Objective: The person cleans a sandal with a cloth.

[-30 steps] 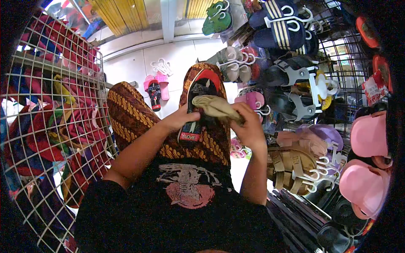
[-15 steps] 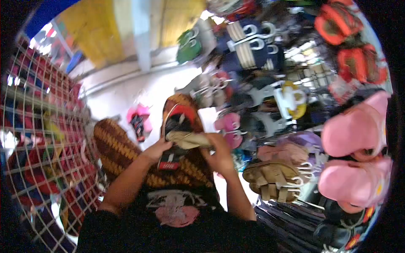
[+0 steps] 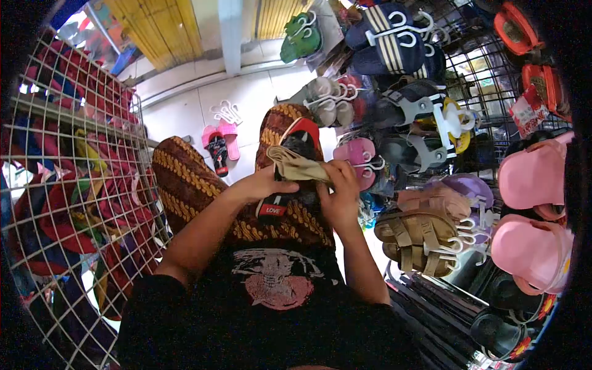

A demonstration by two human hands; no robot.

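while atop black sandal [image 3: 301, 145], beige cloth [image 3: 296, 168] in left hand [image 3: 262, 184] and right hand [image 3: 340, 195]

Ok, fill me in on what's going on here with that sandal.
A seated person has a black and red sandal lying on their lap, over a brown patterned skirt. The left hand and the right hand both grip a folded beige cloth, held across the sandal's upper part. Hanging sandals fill the racks to the right, and a wire grid stands to the left.
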